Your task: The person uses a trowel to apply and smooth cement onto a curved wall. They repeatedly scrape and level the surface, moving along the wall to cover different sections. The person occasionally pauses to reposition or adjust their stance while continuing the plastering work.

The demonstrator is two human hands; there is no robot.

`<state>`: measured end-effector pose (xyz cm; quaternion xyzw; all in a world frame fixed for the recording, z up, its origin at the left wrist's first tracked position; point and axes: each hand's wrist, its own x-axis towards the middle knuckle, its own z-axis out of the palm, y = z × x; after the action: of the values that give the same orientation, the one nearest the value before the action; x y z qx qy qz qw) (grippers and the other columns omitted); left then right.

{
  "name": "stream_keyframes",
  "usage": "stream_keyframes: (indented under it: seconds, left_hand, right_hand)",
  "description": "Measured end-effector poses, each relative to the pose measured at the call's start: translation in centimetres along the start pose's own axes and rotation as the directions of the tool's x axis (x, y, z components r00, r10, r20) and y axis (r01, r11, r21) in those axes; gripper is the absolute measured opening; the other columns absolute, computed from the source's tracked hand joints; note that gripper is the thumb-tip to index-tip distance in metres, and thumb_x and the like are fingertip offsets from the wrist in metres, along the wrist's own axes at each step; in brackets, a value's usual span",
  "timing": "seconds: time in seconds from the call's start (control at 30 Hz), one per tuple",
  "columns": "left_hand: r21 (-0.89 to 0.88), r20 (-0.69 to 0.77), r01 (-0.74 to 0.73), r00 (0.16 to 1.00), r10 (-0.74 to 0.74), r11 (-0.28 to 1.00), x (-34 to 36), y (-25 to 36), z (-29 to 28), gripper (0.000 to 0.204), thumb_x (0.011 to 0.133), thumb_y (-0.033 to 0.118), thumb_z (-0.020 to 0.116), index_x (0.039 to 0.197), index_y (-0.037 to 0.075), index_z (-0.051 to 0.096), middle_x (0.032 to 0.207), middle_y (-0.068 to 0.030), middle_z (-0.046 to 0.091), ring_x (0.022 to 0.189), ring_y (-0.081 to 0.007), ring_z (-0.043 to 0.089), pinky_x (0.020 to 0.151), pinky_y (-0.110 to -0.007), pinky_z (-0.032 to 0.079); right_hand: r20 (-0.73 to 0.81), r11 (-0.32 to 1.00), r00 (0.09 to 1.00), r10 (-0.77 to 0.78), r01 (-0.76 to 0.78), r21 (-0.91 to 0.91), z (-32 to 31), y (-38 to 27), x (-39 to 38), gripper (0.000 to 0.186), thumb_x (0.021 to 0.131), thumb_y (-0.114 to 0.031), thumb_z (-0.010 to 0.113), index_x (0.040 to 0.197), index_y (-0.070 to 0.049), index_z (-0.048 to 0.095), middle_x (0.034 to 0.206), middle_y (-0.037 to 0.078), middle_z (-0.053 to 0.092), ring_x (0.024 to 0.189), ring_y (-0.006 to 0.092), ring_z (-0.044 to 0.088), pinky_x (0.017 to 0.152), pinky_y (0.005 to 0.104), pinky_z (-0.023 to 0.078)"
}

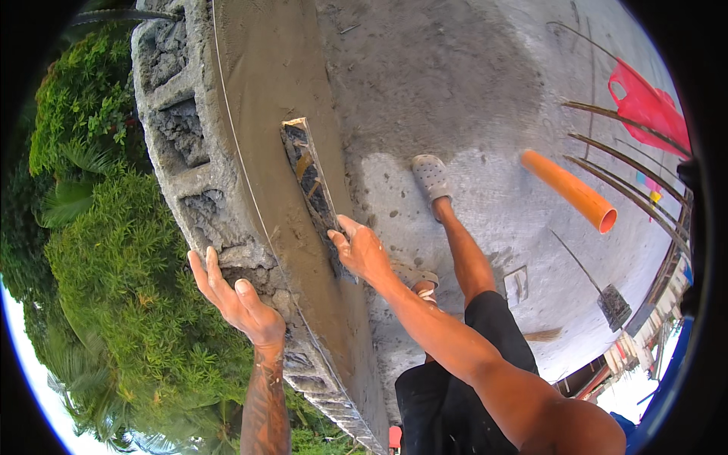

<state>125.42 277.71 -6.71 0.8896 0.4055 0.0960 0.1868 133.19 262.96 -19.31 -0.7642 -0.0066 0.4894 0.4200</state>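
Observation:
My right hand (360,249) is closed around the near end of a long, narrow wooden float (309,171) smeared with dark mortar. The float lies against the wet grey-brown mortar (258,83) that coats the side of a hollow-block wall (176,98). Along the wall's edge runs a thin taut string (241,155). My left hand (239,299) is at the top of the blocks, its fingers apart and nothing held in them. Whether its fingertips press on the block cannot be made out. My right fingers hide part of the float's grip.
Beside the wall, my feet in grey clogs (432,176) stand on a concrete floor (485,197) with a damp dark patch. An orange pipe (569,189), curved rods (629,121), a pink-red plastic item (644,102) and a shovel (613,306) lie to the right. Green foliage (114,250) fills the far side.

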Motion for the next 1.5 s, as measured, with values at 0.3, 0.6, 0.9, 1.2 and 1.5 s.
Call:
stream_keyframes:
  seconds: [0.3, 0.6, 0.9, 1.2, 1.5]
  left_hand:
    - [-0.007, -0.008, 0.015, 1.0, -0.015, 1.0, 0.1, 0.3, 0.0, 0.063, 0.105, 0.042, 0.031, 0.146, -0.004, 0.045, 0.16, -0.0246, 0.027, 0.148, -0.0414, 0.026, 0.12, -0.055, 0.022]
    - [0.031, 0.005, 0.017, 1.0, -0.017, 0.999, 0.2, 0.0, 0.0, 0.068, 0.106, 0.048, 0.028, 0.146, -0.005, 0.043, 0.16, -0.0259, 0.027, 0.149, -0.0421, 0.026, 0.119, -0.058, 0.022]
    - [0.068, 0.017, 0.1, 0.995, -0.102, 0.993, 0.4, 0.5, -0.1, 0.072, 0.105, 0.051, 0.026, 0.145, -0.006, 0.043, 0.159, -0.0284, 0.026, 0.148, -0.0431, 0.025, 0.119, -0.059, 0.022]
    - [0.12, -0.009, 0.128, 0.992, -0.128, 0.985, -0.1, -0.3, 0.1, 0.075, 0.104, 0.058, 0.017, 0.146, 0.002, 0.045, 0.158, -0.0222, 0.032, 0.149, -0.0382, 0.027, 0.121, -0.057, 0.019]
    - [0.038, -0.066, 0.089, 0.994, -0.086, 0.995, 0.5, 0.0, 0.4, 0.08, 0.103, 0.061, 0.017, 0.144, 0.001, 0.05, 0.156, -0.0217, 0.038, 0.147, -0.038, 0.032, 0.12, -0.056, 0.02]
  right_hand:
    - [0.223, 0.966, 0.94, -0.26, 0.253, 0.059, -3.5, 1.1, -7.2, 0.038, 0.098, -0.026, 0.064, 0.127, -0.001, 0.062, 0.113, 0.031, 0.066, 0.095, 0.0489, 0.066, 0.081, 0.049, 0.052]
    - [-0.101, 0.939, 0.944, -0.314, 0.294, -0.177, -10.9, 1.8, 18.3, 0.04, 0.095, -0.024, 0.068, 0.128, -0.001, 0.063, 0.113, 0.026, 0.071, 0.102, 0.0377, 0.071, 0.087, 0.0465, 0.053]
    - [-0.14, 0.76, 0.756, -0.639, 0.593, -0.267, -9.9, -10.3, 33.3, 0.03, 0.097, -0.009, 0.06, 0.127, -0.014, 0.061, 0.102, 0.014, 0.074, 0.097, 0.0329, 0.071, 0.082, 0.0424, 0.052]
    - [-0.123, 0.718, 0.719, -0.684, 0.633, -0.29, -7.7, -8.6, 34.9, 0.028, 0.097, -0.009, 0.059, 0.125, -0.014, 0.061, 0.103, 0.011, 0.075, 0.091, 0.0309, 0.071, 0.081, 0.0414, 0.053]
    - [-0.129, 0.799, 0.791, -0.598, 0.577, -0.167, -4.0, -4.0, 25.4, 0.026, 0.092, -0.001, 0.054, 0.117, -0.006, 0.059, 0.096, 0.022, 0.071, 0.089, 0.0451, 0.068, 0.078, 0.0466, 0.053]
